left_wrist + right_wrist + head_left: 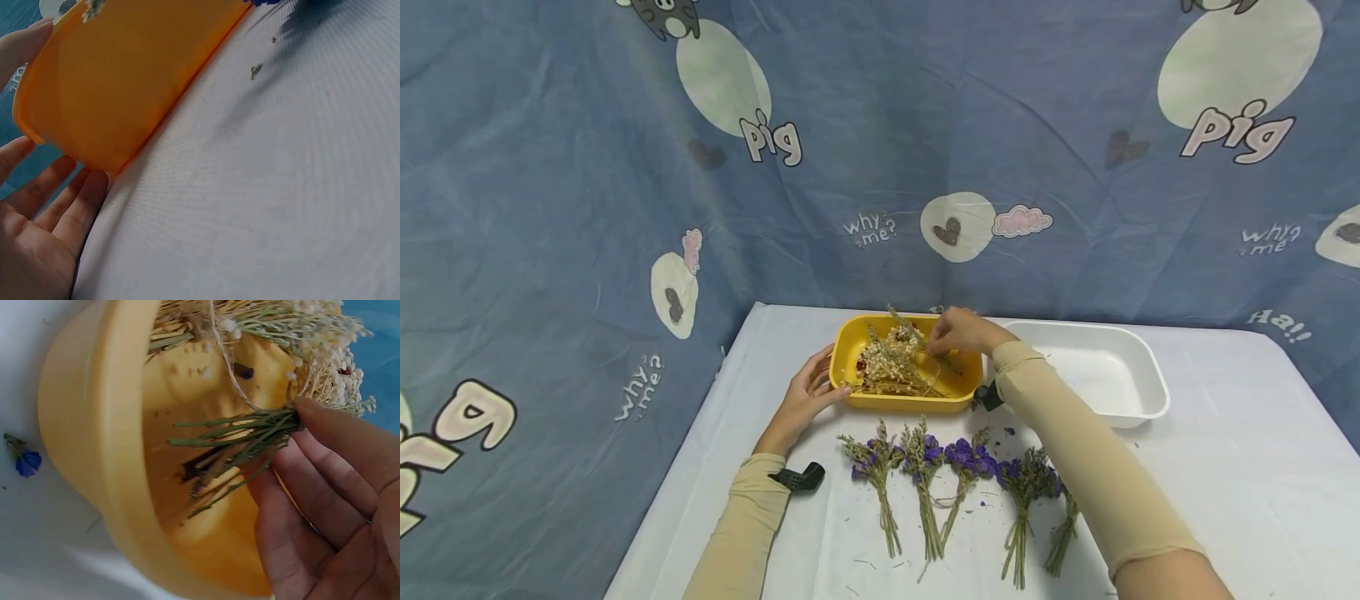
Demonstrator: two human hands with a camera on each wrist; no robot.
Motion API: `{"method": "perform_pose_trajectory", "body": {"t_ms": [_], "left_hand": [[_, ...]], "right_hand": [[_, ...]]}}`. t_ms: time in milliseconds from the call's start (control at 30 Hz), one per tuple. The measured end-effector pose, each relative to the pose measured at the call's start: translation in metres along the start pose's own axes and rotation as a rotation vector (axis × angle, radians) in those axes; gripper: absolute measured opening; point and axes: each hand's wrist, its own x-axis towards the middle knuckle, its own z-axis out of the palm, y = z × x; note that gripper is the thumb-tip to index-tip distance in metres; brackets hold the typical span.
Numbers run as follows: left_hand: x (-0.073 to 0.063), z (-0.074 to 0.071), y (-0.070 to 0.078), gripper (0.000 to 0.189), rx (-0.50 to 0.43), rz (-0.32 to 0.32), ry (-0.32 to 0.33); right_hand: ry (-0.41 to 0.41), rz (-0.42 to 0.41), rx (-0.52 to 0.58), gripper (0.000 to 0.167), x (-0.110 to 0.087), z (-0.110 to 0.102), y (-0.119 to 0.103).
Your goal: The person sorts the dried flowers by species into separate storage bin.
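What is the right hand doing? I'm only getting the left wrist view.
Observer: The right hand pinches a bundle of green stems.
Operator: What's inside the yellow tub?
Observer: Dried flowers with small cream blossoms.
Operator: Is there another container?
Observer: Yes, the head view shows a white tray to the right of the tub, partly behind the right arm.

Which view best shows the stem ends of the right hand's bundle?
The right wrist view: the bundle's stem ends fan out close up beyond the right hand. The head view shows them small, in the yellow tray; the left wrist view shows none.
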Motion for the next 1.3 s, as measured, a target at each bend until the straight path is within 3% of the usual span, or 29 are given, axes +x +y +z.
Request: {"method": "perform_pose_trajectory", "body": {"t_ms": [167, 300, 567, 867, 1100, 1300], "left_hand": [[0.0, 0.0, 0.0, 0.083, -0.011, -0.001, -0.004], [0.001, -0.001, 0.0, 0.083, -0.009, 0.003, -0.009], [0.0, -0.001, 0.001, 0.083, -0.005, 0.01, -0.016], [0.0, 0.0, 0.0, 0.083, -0.008, 0.016, -0.016], [0.0, 0.0, 0.001, 0.082, -0.01, 0.013, -0.023], [-0.002, -0.001, 0.0, 0.083, -0.008, 0.024, -0.029]], "right_hand": [[-0.065, -0.045, -0.033, 0.018, 0.005, 0.007, -0.003], [-0.093, -0.02, -0.074, 0.018, 0.009, 0.013, -0.007], [-0.094, -0.011, -0.184, 0.018, 0.015, 0.021, -0.011], [-0.1, -0.095, -0.237, 0.025, 0.014, 0.03, -0.011], [-0.072, -0.044, -0.222, 0.021, 0.01, 0.028, -0.01], [-0.083, 0.005, -0.197, 0.031, 0.003, 0.026, -0.015]]}}
